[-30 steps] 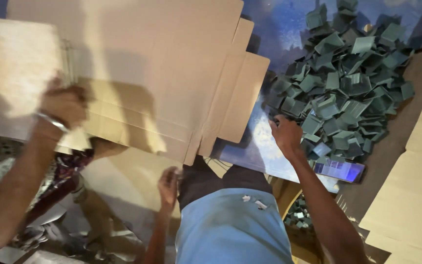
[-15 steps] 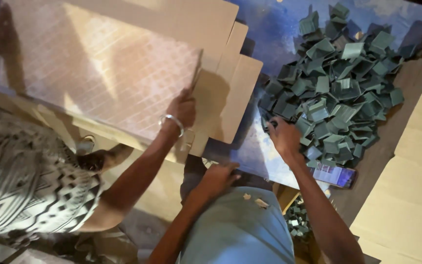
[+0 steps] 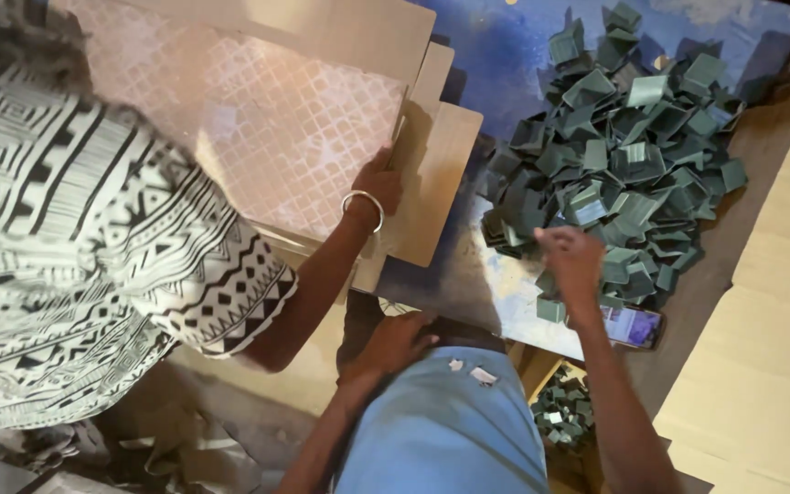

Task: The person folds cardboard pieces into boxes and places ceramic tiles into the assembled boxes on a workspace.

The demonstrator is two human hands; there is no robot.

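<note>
Head view, looking down: the right hand (image 3: 571, 261) reaches forward to the near edge of a heap of dark green folded corner pieces (image 3: 619, 155) spread on a blue work surface (image 3: 505, 55). Its fingers are curled down onto the pieces at the heap's edge; whether a piece is actually pinched between them cannot be determined from this angle. One loose green piece (image 3: 550, 309) lies on the surface just beside the wrist, and a phone (image 3: 631, 326) with a lit screen lies near the forearm on the right.

The left hand (image 3: 399, 340) rests low, close to the body, at the near edge of the surface above the light blue garment (image 3: 445, 430). The fingers are loosely bent and hold nothing visible.

To the left, a co-worker in a black-and-white patterned top (image 3: 75, 247) extends a hand (image 3: 375, 187) wearing a metal bangle (image 3: 365, 203). That hand grips the edge of a patterned sheet (image 3: 258, 128) lying on a stack of plain brown boards (image 3: 432, 174).

Flat cardboard sheets (image 3: 779, 302) lie along the right side. A small container of further green pieces (image 3: 561, 416) sits below the work surface.
</note>
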